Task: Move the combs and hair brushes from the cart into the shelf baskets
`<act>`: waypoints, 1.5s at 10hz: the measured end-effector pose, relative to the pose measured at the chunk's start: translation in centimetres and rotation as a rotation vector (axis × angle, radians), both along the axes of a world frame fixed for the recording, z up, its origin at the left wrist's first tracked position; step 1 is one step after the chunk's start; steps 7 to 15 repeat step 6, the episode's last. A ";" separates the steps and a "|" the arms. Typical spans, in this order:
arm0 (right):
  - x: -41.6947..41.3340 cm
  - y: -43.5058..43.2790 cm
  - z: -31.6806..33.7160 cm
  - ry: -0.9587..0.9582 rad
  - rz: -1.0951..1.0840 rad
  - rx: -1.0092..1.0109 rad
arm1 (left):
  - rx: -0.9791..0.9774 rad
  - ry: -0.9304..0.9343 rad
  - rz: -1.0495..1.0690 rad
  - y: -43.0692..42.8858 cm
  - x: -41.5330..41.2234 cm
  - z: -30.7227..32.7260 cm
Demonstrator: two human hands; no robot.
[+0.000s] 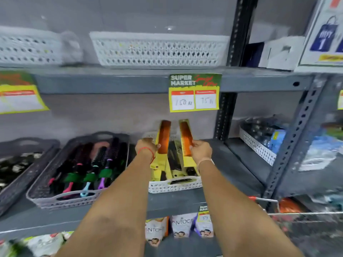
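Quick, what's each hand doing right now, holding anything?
Left hand: closed on a packaged orange comb.
Right hand: closed on another packaged orange comb.

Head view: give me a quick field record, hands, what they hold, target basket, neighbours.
left hand: grips an orange comb on a yellow card
right hand: grips a second orange comb on a yellow card
comb position: both held tilted above the white basket
white basket contents: more carded combs, partly hidden
grey basket: to the left, holds round hair brushes
price sign: on the shelf edge above
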State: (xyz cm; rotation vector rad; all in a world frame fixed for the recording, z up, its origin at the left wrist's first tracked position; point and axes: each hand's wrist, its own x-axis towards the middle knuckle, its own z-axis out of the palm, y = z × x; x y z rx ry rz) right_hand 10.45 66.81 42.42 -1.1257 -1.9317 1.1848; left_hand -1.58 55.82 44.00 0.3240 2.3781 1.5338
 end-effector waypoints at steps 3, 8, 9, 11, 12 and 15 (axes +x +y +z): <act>-1.6 2.5 -4.6 -0.236 0.200 -0.122 | -0.416 0.137 -0.060 3.8 0.9 -6.2; -2.6 2.4 -5.4 -0.654 0.097 0.254 | -0.729 0.388 -0.191 3.2 1.3 -7.3; -2.6 2.4 -5.4 -0.654 0.097 0.254 | -0.729 0.388 -0.191 3.2 1.3 -7.3; -2.6 2.4 -5.4 -0.654 0.097 0.254 | -0.729 0.388 -0.191 3.2 1.3 -7.3; -2.6 2.4 -5.4 -0.654 0.097 0.254 | -0.729 0.388 -0.191 3.2 1.3 -7.3; -2.6 2.4 -5.4 -0.654 0.097 0.254 | -0.729 0.388 -0.191 3.2 1.3 -7.3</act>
